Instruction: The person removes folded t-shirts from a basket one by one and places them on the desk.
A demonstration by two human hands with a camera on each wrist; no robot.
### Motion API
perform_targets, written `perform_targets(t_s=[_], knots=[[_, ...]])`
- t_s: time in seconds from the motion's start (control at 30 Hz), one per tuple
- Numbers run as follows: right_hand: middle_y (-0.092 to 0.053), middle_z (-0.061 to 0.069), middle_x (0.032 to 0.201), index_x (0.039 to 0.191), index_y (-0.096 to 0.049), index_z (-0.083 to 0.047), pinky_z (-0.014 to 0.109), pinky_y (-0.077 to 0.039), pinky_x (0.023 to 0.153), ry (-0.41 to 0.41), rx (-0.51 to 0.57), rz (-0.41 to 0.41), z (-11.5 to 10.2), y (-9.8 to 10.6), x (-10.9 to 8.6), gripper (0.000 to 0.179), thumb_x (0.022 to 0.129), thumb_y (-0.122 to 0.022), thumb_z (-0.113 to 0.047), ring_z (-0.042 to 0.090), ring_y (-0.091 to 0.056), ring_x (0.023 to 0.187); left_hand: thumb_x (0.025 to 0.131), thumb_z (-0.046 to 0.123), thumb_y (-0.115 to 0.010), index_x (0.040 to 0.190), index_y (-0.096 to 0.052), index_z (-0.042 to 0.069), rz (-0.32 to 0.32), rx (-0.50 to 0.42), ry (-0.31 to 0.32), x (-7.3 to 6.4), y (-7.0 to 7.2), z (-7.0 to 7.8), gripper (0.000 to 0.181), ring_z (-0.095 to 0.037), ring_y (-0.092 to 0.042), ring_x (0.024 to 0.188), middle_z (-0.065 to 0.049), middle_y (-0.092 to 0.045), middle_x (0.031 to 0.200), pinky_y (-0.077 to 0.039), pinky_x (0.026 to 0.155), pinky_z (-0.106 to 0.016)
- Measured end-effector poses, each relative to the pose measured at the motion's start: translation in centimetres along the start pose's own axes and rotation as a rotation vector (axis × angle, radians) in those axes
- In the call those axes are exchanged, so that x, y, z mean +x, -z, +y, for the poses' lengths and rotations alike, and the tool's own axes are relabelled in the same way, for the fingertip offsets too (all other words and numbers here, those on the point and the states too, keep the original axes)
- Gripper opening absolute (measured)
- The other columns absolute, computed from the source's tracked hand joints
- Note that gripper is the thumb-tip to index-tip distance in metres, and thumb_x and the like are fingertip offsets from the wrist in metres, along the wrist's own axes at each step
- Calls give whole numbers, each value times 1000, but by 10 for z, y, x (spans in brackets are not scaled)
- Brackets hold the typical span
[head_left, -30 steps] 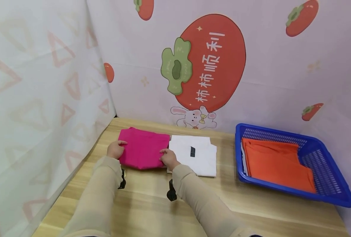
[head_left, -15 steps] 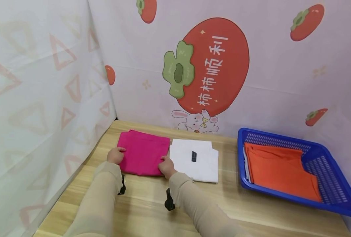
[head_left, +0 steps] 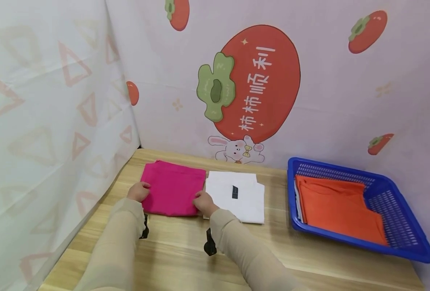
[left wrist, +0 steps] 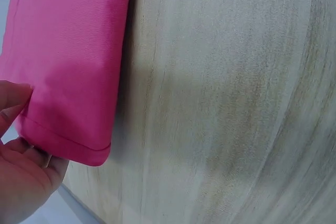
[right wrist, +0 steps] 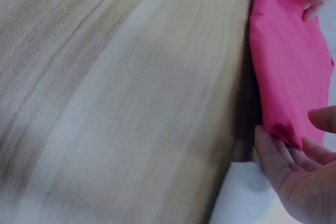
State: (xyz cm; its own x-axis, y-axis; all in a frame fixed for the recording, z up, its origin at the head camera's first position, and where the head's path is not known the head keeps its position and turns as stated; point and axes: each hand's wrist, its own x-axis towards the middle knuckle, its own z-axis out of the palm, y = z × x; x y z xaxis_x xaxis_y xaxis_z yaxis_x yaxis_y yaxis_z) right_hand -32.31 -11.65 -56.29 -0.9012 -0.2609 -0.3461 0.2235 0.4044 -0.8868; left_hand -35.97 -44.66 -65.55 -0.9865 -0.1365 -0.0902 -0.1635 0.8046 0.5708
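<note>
A folded bright pink garment [head_left: 175, 188] lies at the left of the table, beside a folded white garment [head_left: 249, 200] with a small black label. My left hand [head_left: 139, 191] grips the pink garment's left edge; in the left wrist view its thumb is on top and its fingers reach under the hem. At the opposite edge, my right hand [head_left: 204, 203] holds the near right corner. Seen from the right wrist, that hand's fingers [right wrist: 278, 158] are at the fold's underside and its thumb overlaps the cloth from above.
A blue plastic basket [head_left: 416, 226] stands at the right of the table, with a folded orange garment [head_left: 340, 206] and a grey one under it. Printed sheets [head_left: 156, 121] hang along the back and left sides. The wooden table [head_left: 175, 250] spreads out in front.
The pink garment's front edge has come down and now looks straighter and flatter. Both hands keep to its sides, the right one slightly lower. The head view has tilted a little.
</note>
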Motion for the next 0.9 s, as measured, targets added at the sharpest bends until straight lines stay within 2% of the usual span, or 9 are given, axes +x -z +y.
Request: perform_targets(t_s=[0.03,0.1,0.17,0.23,0.33,0.43,0.53,0.73,0.9], knots=[[-50,10,78,95,-52,-5,34,-45,45,44,31,-34,4,3,2,19,76,-53,-4,20,-50,62,78,21,-52,102,-62,8,2,9,4,-1,1,-1,30,-28,-53,85,-12,-59,98,-41,70,-34],[-48,11,71,97,-51,-2,35,-44,48,-28,71,-82,-8,11,-6,19,78,-52,-2,21,-46,57,78,24,-50,99,-62,6,27,34,-6,-10,8,7,30,-27,-53,82,-11,-60,95,-42,67,-33],[-46,11,67,96,-49,1,34,-45,49,-20,78,-106,-26,21,-26,17,78,-50,0,20,-46,55,78,25,-48,100,-61,4,16,31,33,-33,26,34,33,-29,-53,84,-13,-59,95,-42,69,-36],[-48,14,69,95,-48,5,35,-47,53,-1,73,-121,-43,29,-48,17,79,-47,1,22,-49,58,78,23,-47,100,-59,-1,19,9,67,-64,49,73,35,-31,-52,84,-17,-58,96,-41,69,-37],[-52,21,86,101,-46,10,39,-48,66,31,41,-147,-68,42,-81,21,82,-45,0,31,-54,76,80,17,-43,105,-54,-7,4,-61,157,-105,80,131,36,-36,-49,92,-24,-53,104,-40,76,-42],[-51,26,98,105,-44,12,43,-45,73,70,60,-184,-82,53,-101,25,84,-43,-1,39,-51,89,83,13,-41,106,-52,-10,71,-123,165,-126,93,162,35,-37,-48,92,-27,-51,106,-39,76,-41],[-50,27,106,109,-44,11,45,-43,77,64,80,-203,-91,63,-114,27,85,-45,-2,41,-48,97,86,13,-40,109,-50,-10,103,-194,141,-135,97,177,34,-36,-46,94,-27,-49,109,-38,76,-40],[-51,22,106,111,-44,10,41,-46,73,78,123,-167,-70,81,-103,30,85,-48,-4,38,-51,95,86,12,-40,114,-48,-8,101,-302,113,-149,95,198,35,-36,-41,105,-26,-44,118,-35,83,-44],[-50,22,105,112,-44,10,41,-46,73,107,181,-116,-68,102,-103,31,84,-48,-3,39,-50,96,88,12,-41,116,-47,-6,112,-376,115,-156,104,213,34,-36,-39,108,-25,-43,120,-34,85,-45]])
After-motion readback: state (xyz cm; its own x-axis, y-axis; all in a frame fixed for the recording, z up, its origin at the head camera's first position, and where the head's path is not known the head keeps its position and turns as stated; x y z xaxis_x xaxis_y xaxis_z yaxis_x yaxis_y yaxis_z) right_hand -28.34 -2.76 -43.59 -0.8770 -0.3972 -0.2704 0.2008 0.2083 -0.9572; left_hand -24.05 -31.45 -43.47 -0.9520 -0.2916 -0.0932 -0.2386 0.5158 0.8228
